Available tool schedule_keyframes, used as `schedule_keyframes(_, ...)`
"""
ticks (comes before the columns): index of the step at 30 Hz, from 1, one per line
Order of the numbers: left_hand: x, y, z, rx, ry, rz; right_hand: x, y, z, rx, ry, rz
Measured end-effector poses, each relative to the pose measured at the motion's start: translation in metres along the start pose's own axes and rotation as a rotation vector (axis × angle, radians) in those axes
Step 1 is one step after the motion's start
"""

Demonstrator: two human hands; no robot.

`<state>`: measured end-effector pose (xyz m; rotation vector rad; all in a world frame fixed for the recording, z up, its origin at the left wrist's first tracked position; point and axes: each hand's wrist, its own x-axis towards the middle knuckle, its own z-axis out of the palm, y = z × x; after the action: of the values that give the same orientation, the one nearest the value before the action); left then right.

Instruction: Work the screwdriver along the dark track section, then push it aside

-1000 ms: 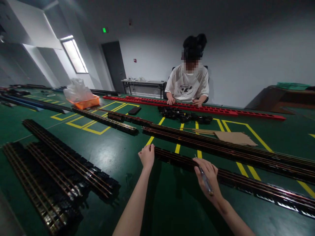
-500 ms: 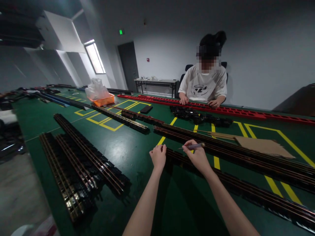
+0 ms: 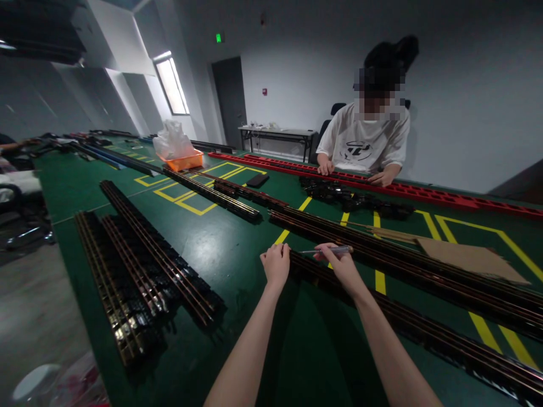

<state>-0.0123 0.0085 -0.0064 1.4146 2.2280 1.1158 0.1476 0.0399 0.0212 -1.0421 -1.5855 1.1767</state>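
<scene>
My left hand [image 3: 276,264] is closed on the near end of a long black strip [image 3: 407,319] with copper-coloured rails, which runs off to the lower right. In my right hand [image 3: 339,263] is a screwdriver [image 3: 335,250] with a pale, see-through handle, its thin shaft pointing left toward my left fingertips. Whether its tip touches the strip is too small to tell. Just behind both hands lies another bundle of railed strips [image 3: 382,254].
Several railed strips [image 3: 144,254] lie at the left of the green table [image 3: 203,367]. Farther back are an orange bin [image 3: 186,161], a dark phone-like slab [image 3: 257,180], cardboard [image 3: 470,259], black parts [image 3: 356,200] and red frames [image 3: 428,193]. A person [image 3: 369,135] sits opposite, hands on the red frames.
The view has shifted slightly, so the scene sits farther right. My right hand has tilted the screwdriver flatter, with more of its shaft showing and its tip nearer my left hand.
</scene>
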Motion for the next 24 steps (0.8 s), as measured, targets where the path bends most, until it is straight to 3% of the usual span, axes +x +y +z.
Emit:
schedule_keyframes(17, -0.0005, 0.0003, -0.0003, 0.007, 0.016, 0.018, 0.0009, -0.0061, 0.0045, 0.045, -0.093, 0.04)
schedule_keyframes(24, 0.0002, 0.0008, -0.0004, 0.013, 0.014, 0.019, 0.0037, 0.0023, 0.0002, 0.145, -0.067, 0.03)
